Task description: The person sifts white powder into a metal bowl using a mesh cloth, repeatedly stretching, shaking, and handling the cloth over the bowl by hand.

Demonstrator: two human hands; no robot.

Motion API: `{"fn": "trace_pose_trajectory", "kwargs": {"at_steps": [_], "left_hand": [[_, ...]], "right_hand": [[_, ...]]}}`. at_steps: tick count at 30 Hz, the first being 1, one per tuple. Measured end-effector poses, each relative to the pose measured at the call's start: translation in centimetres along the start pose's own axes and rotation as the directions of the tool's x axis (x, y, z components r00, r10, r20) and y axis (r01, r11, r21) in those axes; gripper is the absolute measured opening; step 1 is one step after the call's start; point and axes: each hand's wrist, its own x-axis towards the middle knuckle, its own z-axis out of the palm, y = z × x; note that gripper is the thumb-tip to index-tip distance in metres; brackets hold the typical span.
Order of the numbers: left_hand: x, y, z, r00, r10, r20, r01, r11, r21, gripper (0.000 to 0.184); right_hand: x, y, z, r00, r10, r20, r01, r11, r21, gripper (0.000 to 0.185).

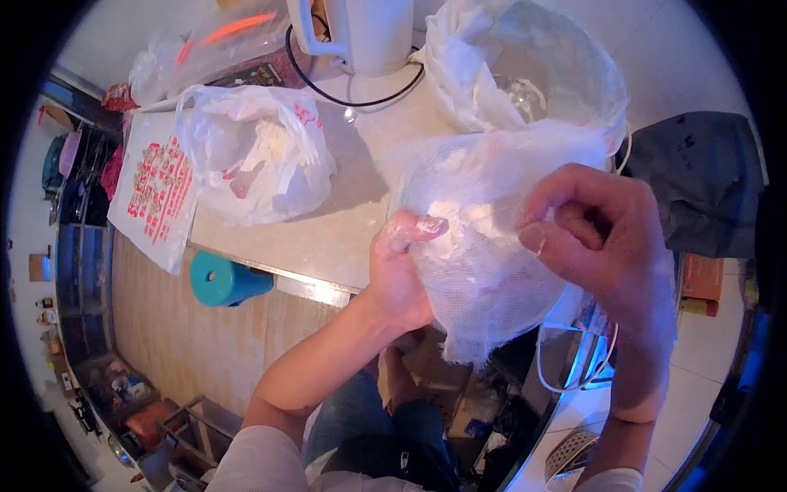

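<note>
White gauze cloth (484, 287) with white powder (459, 221) on it lies across my left hand (403, 266). The left thumb, dusted with powder, presses on top of the cloth while the palm and fingers are under it. Over the cloth's right side, my right hand (594, 234) is closed in a pinch, thumb against fingertips; what it holds, if anything, is too small to name. Behind the cloth stands a large container lined with a white bag (566, 74). An open white plastic bag (287, 184) with pale powder inside sits to the left on the table.
The table (352, 148) has its front edge below the plastic bag. A white jug (373, 37) with a black cord stands at the back. A printed white bag (156, 193) hangs over the left edge. A teal stool (225, 279) is on the floor; dark fabric (697, 184) lies right.
</note>
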Motion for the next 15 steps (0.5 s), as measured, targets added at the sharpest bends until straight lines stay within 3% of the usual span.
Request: {"fn": "trace_pose_trajectory", "kwargs": {"at_steps": [2,4,6,9,13,15], "left_hand": [[0.1,-0.2,0.0,0.997,-0.021,-0.074,0.021,1.000,0.002,0.057],[-0.2,-0.1,-0.2,0.986,-0.013,-0.166,0.019,0.999,0.033,0.054],[0.2,-0.6,-1.0,0.960,0.007,-0.280,0.013,0.997,0.070,0.049],[0.2,-1.3,-4.6,0.998,-0.001,-0.057,-0.004,0.996,-0.092,0.035],[-0.2,-1.1,-2.2,0.962,0.011,-0.273,-0.011,1.000,0.002,0.026],[-0.4,-1.3,-2.6,0.927,0.042,-0.372,-0.030,0.999,0.036,0.023]], "right_hand": [[0.5,0.2,0.2,1.000,0.014,-0.028,-0.009,0.982,0.186,0.008],[2.0,-0.6,0.6,0.998,-0.058,-0.026,0.062,0.975,0.214,0.009],[4.3,-2.2,1.2,0.975,-0.222,-0.005,0.222,0.972,0.075,0.010],[7.6,-6.7,4.1,0.862,-0.505,0.044,0.503,0.844,-0.186,0.010],[13.1,-9.2,10.6,0.651,-0.743,0.154,0.725,0.549,-0.416,0.009],[16.4,-8.6,14.1,0.632,-0.728,0.266,0.696,0.383,-0.607,0.008]]}}
